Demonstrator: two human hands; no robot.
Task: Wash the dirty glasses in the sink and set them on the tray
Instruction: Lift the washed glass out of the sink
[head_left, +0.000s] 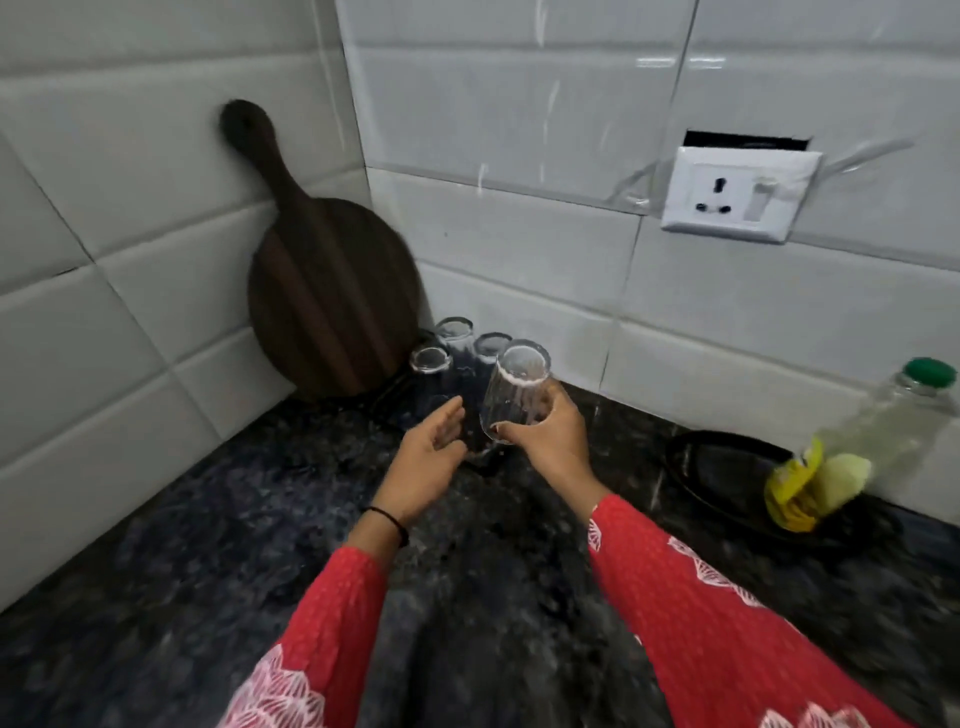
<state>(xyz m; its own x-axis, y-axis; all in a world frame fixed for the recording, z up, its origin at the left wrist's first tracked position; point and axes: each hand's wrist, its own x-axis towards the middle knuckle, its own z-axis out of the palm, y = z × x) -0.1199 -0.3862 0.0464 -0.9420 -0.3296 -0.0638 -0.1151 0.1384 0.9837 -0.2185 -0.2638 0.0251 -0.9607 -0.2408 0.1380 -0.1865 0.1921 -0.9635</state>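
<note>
Dark speckled counter (260, 519), tiled corner. The right hand (550, 441) curls its fingers round an upturned, tilted glass (514, 395), low near the rim. The left hand (431, 467) lies open, fingers relaxed, just beside it. Three upturned glasses (454, 338) stand just beyond the fingertips. Judged step: setting down a washed glass, which calls for lowering it rim-down beside them. The tray (389, 389) barely separates from the counter; the sink is out of view.

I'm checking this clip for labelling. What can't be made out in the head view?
The sink: outside the head view.
The tray: dark on the dark counter, edges lost, partly behind the left hand.
The glass in the right hand: lower rim partly behind fingers; contact with tray unclear.
The bottle label: blurred.
</note>
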